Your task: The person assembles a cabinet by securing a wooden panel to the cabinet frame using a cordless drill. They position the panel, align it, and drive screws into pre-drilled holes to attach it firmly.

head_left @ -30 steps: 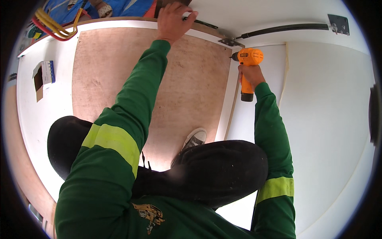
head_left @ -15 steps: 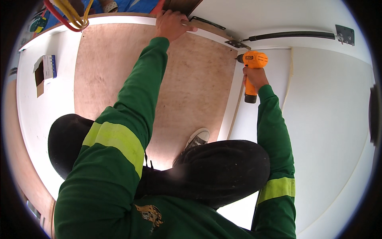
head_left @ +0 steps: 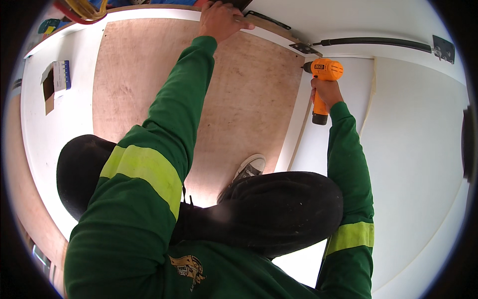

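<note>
Orange cordless drill (head_left: 326, 70) noted at the far right of the scene, its chuck pointing left toward the far right corner of a brown wooden panel (head_left: 239, 94). Right hand (head_left: 328, 92) is wrapped around the drill's handle. Left hand (head_left: 221, 21) lies over the frame's far edge (head_left: 154, 9) (whether its fingers grip that edge cannot be told). Beyond the drill, a dark metal bracket (head_left: 304, 48) sits at the corner; a black strut (head_left: 376, 45) extends from beside it toward a plate (head_left: 443, 49) farther right. Opened small box (head_left: 60, 75) observed at left, on the white surface (head_left: 74, 124).
</note>
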Motion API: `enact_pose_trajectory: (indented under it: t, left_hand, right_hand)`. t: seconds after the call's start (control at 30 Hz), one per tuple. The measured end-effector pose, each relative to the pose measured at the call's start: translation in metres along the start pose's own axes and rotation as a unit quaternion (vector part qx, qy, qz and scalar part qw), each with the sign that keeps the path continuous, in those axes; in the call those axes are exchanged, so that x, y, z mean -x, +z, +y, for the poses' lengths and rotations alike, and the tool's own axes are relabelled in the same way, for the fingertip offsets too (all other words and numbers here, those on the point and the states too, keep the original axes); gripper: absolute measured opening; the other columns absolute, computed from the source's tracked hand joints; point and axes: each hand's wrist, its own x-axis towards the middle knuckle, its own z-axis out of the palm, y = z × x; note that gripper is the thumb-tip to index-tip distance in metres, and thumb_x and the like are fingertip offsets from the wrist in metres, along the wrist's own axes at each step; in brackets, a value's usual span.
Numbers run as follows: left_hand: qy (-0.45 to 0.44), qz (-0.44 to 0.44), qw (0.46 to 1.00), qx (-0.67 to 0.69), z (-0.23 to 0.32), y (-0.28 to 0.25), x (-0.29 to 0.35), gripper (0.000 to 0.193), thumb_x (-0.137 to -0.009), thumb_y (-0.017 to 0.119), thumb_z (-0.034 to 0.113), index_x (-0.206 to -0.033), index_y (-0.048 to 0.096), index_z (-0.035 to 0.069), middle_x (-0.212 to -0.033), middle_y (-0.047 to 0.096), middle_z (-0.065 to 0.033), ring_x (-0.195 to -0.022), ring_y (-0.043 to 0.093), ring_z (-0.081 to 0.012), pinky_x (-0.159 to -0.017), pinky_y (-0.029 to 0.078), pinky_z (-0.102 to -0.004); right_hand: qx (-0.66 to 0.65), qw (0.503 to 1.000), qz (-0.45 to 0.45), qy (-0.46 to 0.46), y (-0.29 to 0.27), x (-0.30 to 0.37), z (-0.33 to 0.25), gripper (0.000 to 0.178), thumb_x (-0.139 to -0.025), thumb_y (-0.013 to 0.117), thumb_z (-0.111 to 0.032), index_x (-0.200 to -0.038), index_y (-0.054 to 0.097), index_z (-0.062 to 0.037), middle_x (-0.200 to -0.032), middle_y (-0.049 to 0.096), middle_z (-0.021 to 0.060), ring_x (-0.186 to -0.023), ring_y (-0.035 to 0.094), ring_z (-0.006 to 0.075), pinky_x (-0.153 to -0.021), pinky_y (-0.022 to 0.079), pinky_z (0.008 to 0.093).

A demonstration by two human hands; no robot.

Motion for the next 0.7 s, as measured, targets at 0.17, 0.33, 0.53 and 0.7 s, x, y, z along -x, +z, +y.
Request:
enact_pose_trajectory:
  t: [0.17,0.33,0.53,0.7]
  left_hand:
    - [0.009,-0.004,1.0,0.011,-0.0014,0.0002,-0.0003,0.064,-0.072,0.076,0.081,-0.098,0.087,0.023,-0.111,0.079,-0.0022,-0.116,0.066,-0.0262,-0.121,0.03,-0.0499]
    - [0.004,0.027,0.998,0.059,0.0023,0.0023,-0.0017,0.039,-0.077,0.084,0.057,-0.08,0.085,0.018,-0.088,0.074,-0.0051,-0.1,0.066,-0.0297,-0.112,0.04,-0.0529]
    - [0.012,0.055,0.996,0.076,0.0039,0.0007,-0.0019,0.042,-0.069,0.085,0.061,-0.074,0.085,0.019,-0.085,0.073,-0.0043,-0.1,0.065,-0.0294,-0.112,0.038,-0.053]
    - [0.009,0.042,0.995,0.087,0.0018,0.0011,-0.0019,0.041,-0.07,0.086,0.059,-0.076,0.085,0.019,-0.085,0.073,-0.0033,-0.1,0.065,-0.0286,-0.116,0.035,-0.0535]
  right_hand:
    - [0.002,1.0,0.004,0.002,0.0006,-0.0012,0.0013,0.016,-0.087,0.067,-0.009,-0.102,0.062,-0.003,-0.074,0.058,0.0044,-0.06,0.059,0.0168,-0.058,0.058,0.0355]
    - [0.01,1.0,0.002,0.002,0.0007,-0.0033,0.0014,0.016,-0.087,0.067,-0.009,-0.101,0.062,-0.0026,-0.075,0.058,0.0044,-0.06,0.059,0.0166,-0.058,0.058,0.0355]
    - [0.009,1.0,0.002,0.003,0.0025,-0.007,0.0012,0.016,-0.087,0.067,-0.009,-0.102,0.063,-0.0028,-0.074,0.058,0.0039,-0.059,0.059,0.0158,-0.058,0.058,0.0347]
    - [0.006,1.0,0.008,0.006,0.0023,-0.0099,0.0051,0.017,-0.087,0.067,-0.01,-0.103,0.064,-0.003,-0.074,0.059,0.0037,-0.059,0.059,0.0159,-0.058,0.058,0.0346]
